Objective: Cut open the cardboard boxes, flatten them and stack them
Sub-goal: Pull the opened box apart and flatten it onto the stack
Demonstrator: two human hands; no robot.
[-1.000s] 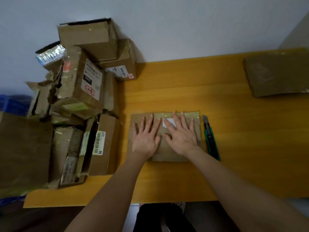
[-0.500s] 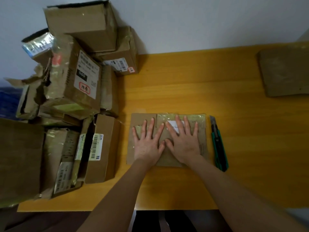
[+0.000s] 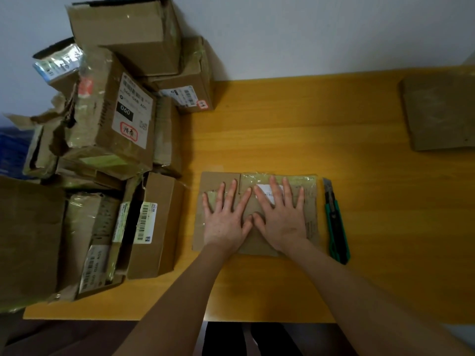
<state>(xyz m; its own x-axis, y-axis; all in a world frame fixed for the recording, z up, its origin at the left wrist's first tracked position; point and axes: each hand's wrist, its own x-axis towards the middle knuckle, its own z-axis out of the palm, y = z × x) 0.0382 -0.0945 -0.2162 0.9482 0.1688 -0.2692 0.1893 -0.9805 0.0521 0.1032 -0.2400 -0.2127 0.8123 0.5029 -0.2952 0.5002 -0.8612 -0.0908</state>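
A flattened cardboard box with tape and a white label lies on the yellow wooden table. My left hand and my right hand press flat on it side by side, fingers straight and spread, thumbs touching. A green utility knife lies on the table just right of the box, blade end pointing away from me. A pile of several unflattened cardboard boxes fills the left side of the table.
A flattened piece of cardboard lies at the far right of the table. A white wall runs behind the table. The table's front edge is just below my forearms. Something blue shows at the far left behind the pile.
Both hands have stayed pressed flat on the flattened box, sliding slightly toward me. The camera view has shifted a little; the knife and pile have not moved on the table.
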